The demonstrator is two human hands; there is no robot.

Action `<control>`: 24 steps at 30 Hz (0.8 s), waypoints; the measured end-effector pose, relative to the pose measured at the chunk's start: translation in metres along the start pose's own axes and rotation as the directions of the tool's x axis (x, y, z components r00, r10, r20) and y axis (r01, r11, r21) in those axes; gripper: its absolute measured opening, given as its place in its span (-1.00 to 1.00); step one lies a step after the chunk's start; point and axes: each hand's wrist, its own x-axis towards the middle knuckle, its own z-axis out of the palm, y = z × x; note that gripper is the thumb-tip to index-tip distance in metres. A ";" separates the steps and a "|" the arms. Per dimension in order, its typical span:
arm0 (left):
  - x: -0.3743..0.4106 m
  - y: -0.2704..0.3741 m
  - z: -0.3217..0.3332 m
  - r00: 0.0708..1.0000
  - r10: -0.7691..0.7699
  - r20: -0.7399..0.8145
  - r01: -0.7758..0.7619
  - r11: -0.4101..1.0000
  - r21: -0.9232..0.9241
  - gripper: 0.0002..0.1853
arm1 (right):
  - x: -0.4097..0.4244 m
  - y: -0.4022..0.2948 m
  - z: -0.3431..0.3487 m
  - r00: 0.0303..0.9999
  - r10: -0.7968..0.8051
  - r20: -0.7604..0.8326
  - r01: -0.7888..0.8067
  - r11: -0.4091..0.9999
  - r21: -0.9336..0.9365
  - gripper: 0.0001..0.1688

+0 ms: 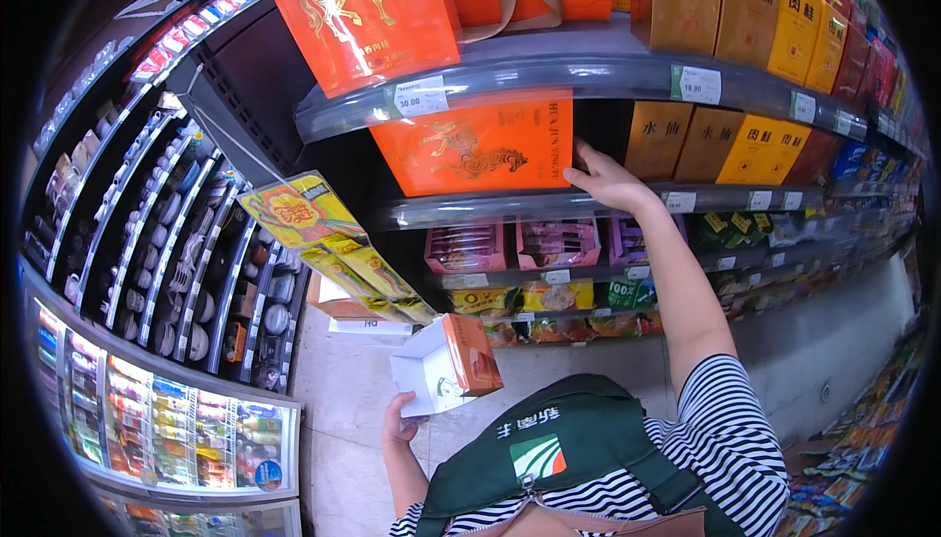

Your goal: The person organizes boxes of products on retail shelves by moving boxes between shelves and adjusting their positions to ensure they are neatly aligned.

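Observation:
My left hand [401, 421] holds a small open carton [470, 357] by its lower left edge. The carton is orange-brown outside and white inside, with a small white-and-green item in it. My right hand [614, 180] reaches into the second shelf. Its thumb lies at the front right edge of an orange gift package [481, 147], and its other fingers go behind that side, partly hidden. This package bears a gold horse lying on its side; whether it is a box or a bag I cannot tell. Right of the hand stand brown tea boxes [662, 141] and yellow boxes [761, 149].
Overhead, the top shelf [551, 70] carries an orange gift bag [367, 15] and more boxes. A hanging rack of yellow lollipop packets [338, 243] juts out at left. Pink snack trays [559, 243] sit below. Further left are tableware shelves [169, 228] and a drinks fridge [184, 434].

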 end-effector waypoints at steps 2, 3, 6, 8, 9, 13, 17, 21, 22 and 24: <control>0.001 -0.002 0.005 1.000 -0.008 0.013 0.008 1.000 -0.006 -0.59 | -0.003 0.000 -0.007 1.000 -0.016 0.021 0.017 0.999 -0.027 -0.22; 0.001 -0.004 0.007 1.000 -0.007 0.021 0.007 1.000 -0.016 -0.59 | -0.004 -0.002 -0.008 0.997 -0.066 0.044 0.065 0.997 0.033 -0.23; -0.009 -0.003 0.016 1.000 -0.009 0.030 0.009 1.000 0.017 -0.57 | -0.016 -0.029 -0.014 0.997 0.046 0.065 -0.029 0.972 -0.235 -0.16; -0.014 0.000 0.019 1.000 0.007 0.011 -0.007 1.000 0.029 -0.56 | -0.039 -0.045 -0.013 0.999 -0.034 -0.011 0.025 0.885 -0.464 -0.16; -0.015 0.002 0.020 1.000 0.018 0.007 -0.018 0.999 0.037 -0.55 | -0.046 -0.047 -0.015 0.989 -0.132 -0.066 0.076 0.840 -0.538 -0.17; -0.035 0.002 0.016 0.996 0.005 -0.085 -0.007 1.000 -0.016 -0.51 | -0.058 -0.134 -0.045 0.967 -0.238 0.088 0.252 0.942 -0.223 -0.56; -0.034 0.006 0.019 0.997 0.026 -0.069 -0.027 0.999 -0.027 -0.48 | -0.028 -0.190 -0.075 0.878 -0.460 -0.131 0.432 0.881 -0.195 -0.64; -0.037 0.005 0.016 0.993 0.045 -0.110 -0.050 0.998 -0.047 -0.49 | 0.041 -0.199 -0.094 0.766 -0.598 -0.237 0.299 0.658 -0.691 -0.75; -0.040 0.007 0.019 0.991 0.052 -0.121 -0.058 0.997 -0.049 -0.49 | 0.052 -0.205 -0.100 0.832 -0.508 -0.221 0.188 0.634 -0.750 -0.70; -0.044 0.007 0.021 0.987 0.059 -0.148 -0.068 0.996 -0.059 -0.50 | 0.079 -0.207 -0.112 0.932 -0.341 -0.126 0.097 0.567 -0.818 -0.69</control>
